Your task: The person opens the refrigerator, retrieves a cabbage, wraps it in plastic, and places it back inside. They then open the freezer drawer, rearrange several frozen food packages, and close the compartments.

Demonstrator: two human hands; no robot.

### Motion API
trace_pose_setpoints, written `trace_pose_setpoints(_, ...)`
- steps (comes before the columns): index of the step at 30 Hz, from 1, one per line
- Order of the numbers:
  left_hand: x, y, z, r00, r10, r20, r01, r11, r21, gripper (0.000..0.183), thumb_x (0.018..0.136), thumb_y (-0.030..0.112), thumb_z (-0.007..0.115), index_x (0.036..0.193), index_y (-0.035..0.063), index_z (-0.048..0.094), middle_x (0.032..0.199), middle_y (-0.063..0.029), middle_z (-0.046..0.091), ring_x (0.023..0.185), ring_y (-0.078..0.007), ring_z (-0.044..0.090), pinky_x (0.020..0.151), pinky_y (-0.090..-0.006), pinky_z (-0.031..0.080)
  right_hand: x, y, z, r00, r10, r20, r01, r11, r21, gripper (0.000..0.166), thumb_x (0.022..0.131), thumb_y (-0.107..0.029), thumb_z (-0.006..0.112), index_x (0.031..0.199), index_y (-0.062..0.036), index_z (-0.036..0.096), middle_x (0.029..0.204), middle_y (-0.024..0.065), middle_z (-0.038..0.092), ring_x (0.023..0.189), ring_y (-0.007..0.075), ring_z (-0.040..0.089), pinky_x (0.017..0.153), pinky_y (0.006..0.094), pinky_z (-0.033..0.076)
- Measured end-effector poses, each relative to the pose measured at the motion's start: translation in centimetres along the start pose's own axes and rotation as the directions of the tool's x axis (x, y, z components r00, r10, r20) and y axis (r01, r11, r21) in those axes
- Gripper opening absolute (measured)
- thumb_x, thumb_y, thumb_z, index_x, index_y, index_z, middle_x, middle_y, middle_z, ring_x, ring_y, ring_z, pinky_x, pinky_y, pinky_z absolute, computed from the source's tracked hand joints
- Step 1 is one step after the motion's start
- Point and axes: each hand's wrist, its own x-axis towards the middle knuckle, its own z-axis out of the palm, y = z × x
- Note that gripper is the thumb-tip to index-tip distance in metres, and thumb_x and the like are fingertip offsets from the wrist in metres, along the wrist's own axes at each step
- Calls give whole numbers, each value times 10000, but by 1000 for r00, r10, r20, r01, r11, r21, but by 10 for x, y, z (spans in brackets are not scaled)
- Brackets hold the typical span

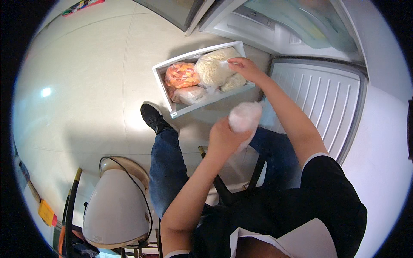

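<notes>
My left hand [227, 137] holds a frosty, whitish-pink plastic-wrapped package [246, 117] above my lap. My right hand [243, 67] reaches over the right end of a white freezer drawer [206, 107] standing on the floor, its fingertips at a clear plastic bag of pale noodle-like food [211, 69]. Beside that bag in the drawer lie a bag of orange and red pieces [182, 74], a whitish bagged package [191, 94] and a smaller bag of pale food [234, 82]. Whether the right fingers pinch the bag's plastic is hard to tell.
An open fridge-freezer door with a ribbed inner panel [317, 93] lies at right, below the cabinet with a translucent drawer [303, 25]. A rounded white appliance with a black cord [116, 206] stands at lower left near chair legs. My shoe [153, 116] is beside the drawer.
</notes>
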Motion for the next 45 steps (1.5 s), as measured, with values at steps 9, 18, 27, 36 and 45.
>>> trace_pose_setpoints(9,9,22,-21,966,-238,100,248,747,-617,478,680,187,743,1061,-37,562,982,-102,614,869,-177,592,771,-301,462,-69,-2,-68,930,310,-196,-56,648,760,346,882,-250,535,1164,-52,512,1056,66,584,925,150,566,779,270,463)
trace_pose_setpoints(18,6,36,-30,976,-92,197,216,517,-829,579,753,173,669,1225,-42,411,1162,-126,511,1069,-213,504,908,-328,397,-84,-68,-174,851,191,-489,349,489,799,247,860,-116,529,1101,-63,532,1015,66,602,854,156,578,728,265,467)
trace_pose_setpoints(27,2,44,-53,997,-71,39,65,414,-908,607,771,180,642,1268,-22,358,1207,-132,484,1114,-233,481,946,-353,388,-115,-91,-145,898,207,-388,229,533,814,269,847,-110,553,1109,-53,527,1017,65,590,882,155,562,751,258,448)
trace_pose_setpoints(36,-2,29,-121,959,-147,-243,-201,255,-946,580,782,244,653,1244,3,398,1214,-103,493,1106,-213,486,950,-336,386,-119,-131,-98,977,97,-192,68,706,705,291,858,-149,551,1135,-65,519,1052,43,577,904,134,554,771,266,445)
trace_pose_setpoints(45,45,-79,-132,947,-120,-298,-266,224,-937,544,840,305,535,1280,36,363,1247,-109,476,1135,-267,463,966,-409,366,-46,73,-22,954,200,-222,-251,940,-231,485,810,-324,576,1169,-11,485,1131,155,550,1029,275,534,877,345,416)
